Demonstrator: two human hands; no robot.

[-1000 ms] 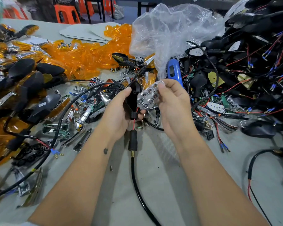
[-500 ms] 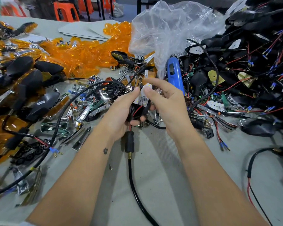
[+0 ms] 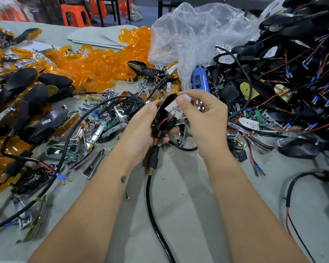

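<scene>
Above mid-table [image 3: 188, 196], the black housing [image 3: 164, 105] is gripped by the left hand [image 3: 141, 130], fingers curled round its stem. Since a second ago the chrome reflector [image 3: 198, 106] has been taken off and tucked into the right hand [image 3: 205, 118]. The white LED board [image 3: 176, 109] is now exposed and pinched by that hand's thumb and forefinger at the housing mouth, tethered by a red wire [image 3: 164, 120]. Judged: board being seated or pulled, direction unclear. Counted: one housing, one board, one reflector, one black cable [image 3: 154, 215].

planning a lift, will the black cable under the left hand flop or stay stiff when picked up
Probably floppy: the black cable hangs below the left hand and curves loosely over the table. Its jacket looks smooth, so it may slide. The thick connector likely stays rigid.
</scene>
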